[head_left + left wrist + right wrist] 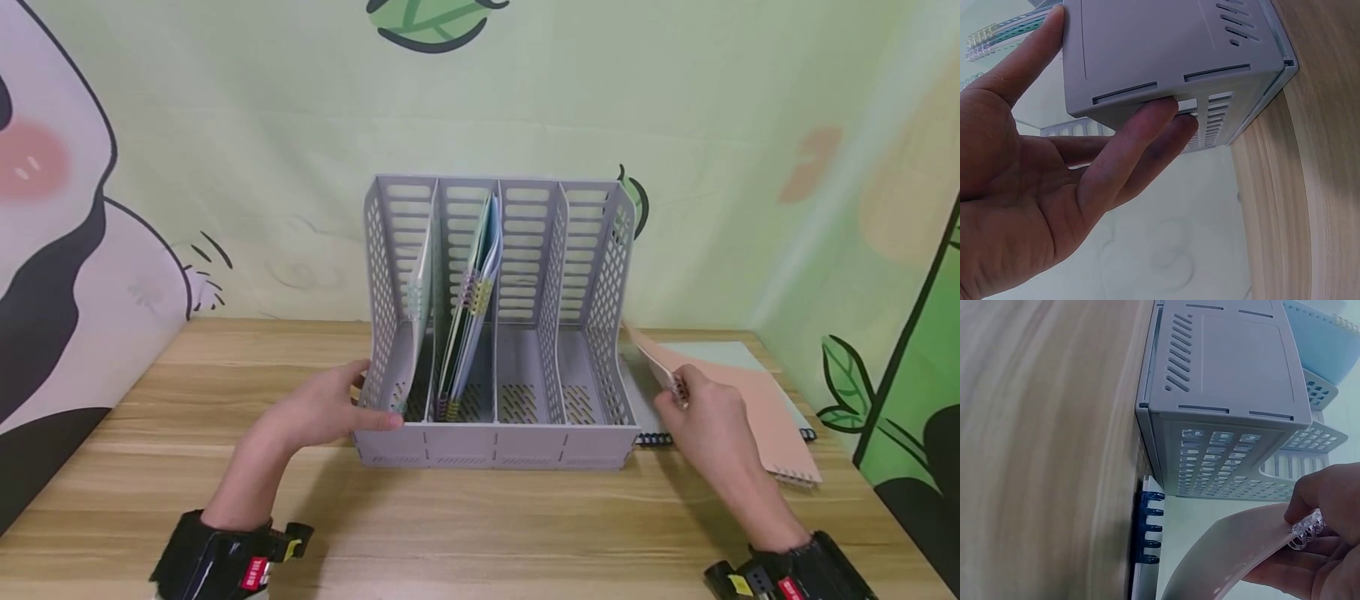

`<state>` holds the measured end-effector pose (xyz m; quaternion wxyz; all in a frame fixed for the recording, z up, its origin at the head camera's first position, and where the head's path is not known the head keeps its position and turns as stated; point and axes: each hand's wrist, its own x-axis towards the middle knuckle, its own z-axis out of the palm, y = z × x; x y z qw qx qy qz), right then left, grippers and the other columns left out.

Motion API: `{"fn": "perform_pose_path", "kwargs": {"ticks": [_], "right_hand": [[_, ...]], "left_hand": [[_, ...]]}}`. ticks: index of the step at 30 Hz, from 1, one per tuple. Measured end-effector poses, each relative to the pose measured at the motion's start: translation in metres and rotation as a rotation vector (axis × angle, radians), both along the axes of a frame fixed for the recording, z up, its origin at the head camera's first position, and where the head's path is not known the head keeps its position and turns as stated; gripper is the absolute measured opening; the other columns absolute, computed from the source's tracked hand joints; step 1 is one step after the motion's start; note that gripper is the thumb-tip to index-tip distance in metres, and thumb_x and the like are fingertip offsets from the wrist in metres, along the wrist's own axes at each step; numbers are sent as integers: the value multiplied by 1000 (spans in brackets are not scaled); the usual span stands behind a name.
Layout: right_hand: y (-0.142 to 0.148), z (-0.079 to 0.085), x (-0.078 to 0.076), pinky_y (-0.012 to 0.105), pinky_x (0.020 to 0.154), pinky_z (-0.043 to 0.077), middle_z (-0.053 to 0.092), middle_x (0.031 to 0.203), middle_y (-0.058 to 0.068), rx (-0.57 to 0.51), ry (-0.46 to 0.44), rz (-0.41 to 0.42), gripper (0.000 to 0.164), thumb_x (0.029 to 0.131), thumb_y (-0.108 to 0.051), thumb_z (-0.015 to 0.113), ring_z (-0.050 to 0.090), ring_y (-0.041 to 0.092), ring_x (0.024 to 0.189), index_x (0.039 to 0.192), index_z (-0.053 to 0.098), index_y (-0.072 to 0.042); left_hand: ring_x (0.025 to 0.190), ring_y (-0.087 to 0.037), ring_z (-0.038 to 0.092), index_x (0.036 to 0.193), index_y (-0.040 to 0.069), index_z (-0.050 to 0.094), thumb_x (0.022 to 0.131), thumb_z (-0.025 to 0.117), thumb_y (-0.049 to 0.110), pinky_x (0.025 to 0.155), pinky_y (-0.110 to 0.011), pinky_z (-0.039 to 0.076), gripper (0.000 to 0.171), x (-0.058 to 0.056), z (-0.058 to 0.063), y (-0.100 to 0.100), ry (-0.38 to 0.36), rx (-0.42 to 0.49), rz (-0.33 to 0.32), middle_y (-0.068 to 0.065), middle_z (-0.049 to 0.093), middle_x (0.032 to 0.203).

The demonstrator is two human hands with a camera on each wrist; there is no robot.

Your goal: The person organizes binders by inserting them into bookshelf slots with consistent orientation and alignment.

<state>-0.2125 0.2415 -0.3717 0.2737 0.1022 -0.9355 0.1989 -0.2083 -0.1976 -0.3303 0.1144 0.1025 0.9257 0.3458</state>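
A grey-purple file organizer (495, 446) with upright dividers stands at the middle of the table. My left hand (318, 408) grips its front left corner, thumb over the front rim and fingers against the side wall, as the left wrist view (1041, 175) shows. Several spiral notebooks (472, 292) lean in its second slot from the left, and a pale notebook (422, 308) leans in the first. My right hand (708, 425) pinches a spiral notebook (1229, 547) by its clear coil binding, tilted up beside the organizer's right side.
Right of the organizer, a peach spiral notebook (772, 417) lies on the wooden table (480, 533). Beneath it are a pale green notebook (723, 352) and a grey one with a dark blue coil (654, 439). A printed curtain (712, 167) hangs behind the table.
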Motion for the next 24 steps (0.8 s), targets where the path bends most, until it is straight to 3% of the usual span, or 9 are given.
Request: {"fn": "perform_pose_path", "kwargs": {"ticks": [7,14,24], "right_hand": [[-3,7,2,21,32,33,56,63,10,-77,-24,-25,5,83,3,61,45,13,41,85,56,3],[-4,11,1,19,34,38,62,74,24,-118,24,-16,12,83,4,63,55,19,45,92,57,9],[-1,16,-2,20,36,39,62,74,23,-122,95,-30,10,82,3,65,57,24,49,85,56,6]], "left_hand": [[99,-26,61,143,-1,41,79,81,44,78,-38,50,89,-1,-1,0,6,-5,-5,-15,59,117],[99,-26,61,143,-2,41,80,81,41,78,-37,50,86,-1,-1,0,1,16,-10,-15,59,116],[100,-27,61,144,-2,40,80,81,42,79,-39,50,88,-1,-1,-1,-7,16,-5,-15,59,118]]}}
